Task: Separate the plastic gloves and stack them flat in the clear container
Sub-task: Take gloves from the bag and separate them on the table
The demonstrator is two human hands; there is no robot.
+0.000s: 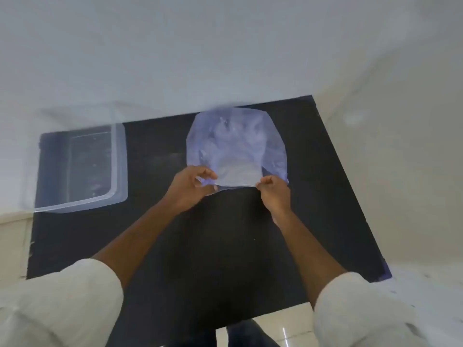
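Note:
A translucent bluish plastic bag of gloves (235, 144) lies on the black table top (213, 246), right of centre toward the wall. Crumpled clear plastic gloves show faintly through it. My left hand (190, 189) pinches the bag's near edge at its left corner. My right hand (274, 194) pinches the same edge at its right corner. The edge is stretched flat between the two hands. The clear container (82, 166) stands at the table's far left, open at the top, with nothing clearly visible in it.
A white wall runs behind the table and along its right side. Pale floor tiles (283, 319) show below the table's near edge. My light sleeves fill the lower corners of the view.

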